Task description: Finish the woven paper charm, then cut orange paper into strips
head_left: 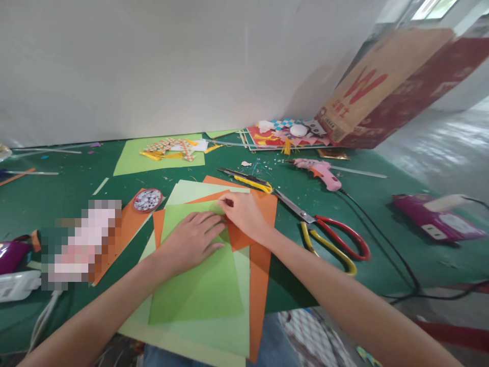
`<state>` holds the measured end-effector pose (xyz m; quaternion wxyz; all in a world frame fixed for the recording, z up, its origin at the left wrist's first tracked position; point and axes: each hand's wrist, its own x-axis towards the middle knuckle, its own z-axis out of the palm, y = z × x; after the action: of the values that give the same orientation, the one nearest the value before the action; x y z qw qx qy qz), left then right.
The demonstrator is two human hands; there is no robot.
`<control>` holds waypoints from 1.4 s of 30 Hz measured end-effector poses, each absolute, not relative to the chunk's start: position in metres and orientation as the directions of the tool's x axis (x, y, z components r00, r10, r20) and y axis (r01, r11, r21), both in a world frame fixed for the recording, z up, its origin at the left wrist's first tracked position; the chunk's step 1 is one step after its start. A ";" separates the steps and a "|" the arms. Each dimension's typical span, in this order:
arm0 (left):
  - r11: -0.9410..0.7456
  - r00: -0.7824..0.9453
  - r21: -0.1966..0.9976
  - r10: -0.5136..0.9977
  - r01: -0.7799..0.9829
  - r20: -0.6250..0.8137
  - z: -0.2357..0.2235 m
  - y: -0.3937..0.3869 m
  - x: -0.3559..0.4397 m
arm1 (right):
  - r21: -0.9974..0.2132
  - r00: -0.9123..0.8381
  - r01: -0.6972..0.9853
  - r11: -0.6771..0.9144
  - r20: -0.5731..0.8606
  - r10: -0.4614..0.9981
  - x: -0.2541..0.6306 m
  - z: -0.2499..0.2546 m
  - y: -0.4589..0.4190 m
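Note:
A sheet of green paper [194, 300] lies on top of a loose stack of pale green paper [244, 285] and orange paper [262, 290]. My left hand [193, 237] rests flat on the green sheet, its fingers stretched toward the right. Up at the sheet's far right corner, my right hand [242, 211] has thumb and forefinger pinched together at the paper's edge. The fingertips partly hide that corner. Just beyond the stack lies a yellow utility knife [250, 181]. To the right of my right hand are scissors [311, 219] with one red and one yellow handle.
A pink glue gun [321, 171] trails a black cord at the right, near a purple power box [435, 219]. A round tin of small pieces [147, 200] sits left of the stack. Paper crafts [288, 132] and a paper bag [367, 86] stand at the back against the white partition [171, 61].

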<state>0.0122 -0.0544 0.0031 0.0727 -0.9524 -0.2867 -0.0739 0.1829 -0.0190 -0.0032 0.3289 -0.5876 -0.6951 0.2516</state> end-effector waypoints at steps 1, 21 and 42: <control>-0.827 0.828 -0.097 0.534 0.554 0.173 0.004 -0.054 0.012 | -0.732 -0.093 0.657 0.180 0.158 0.983 0.183 -0.003 -0.018; -0.905 0.895 -0.062 0.402 0.420 0.194 0.008 -0.110 0.015 | -0.740 -0.128 0.648 0.180 0.128 0.984 0.187 -0.001 -0.016; -0.976 0.954 0.034 0.218 0.216 0.207 0.024 -0.157 0.018 | -0.779 -0.125 0.604 0.166 0.113 0.986 0.189 -0.002 -0.015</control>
<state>0.0176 -0.1574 0.0241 -0.0057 -0.9884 -0.1097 -0.1054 0.1886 -0.0145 -0.0018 0.3257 -0.5757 -0.6905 0.2927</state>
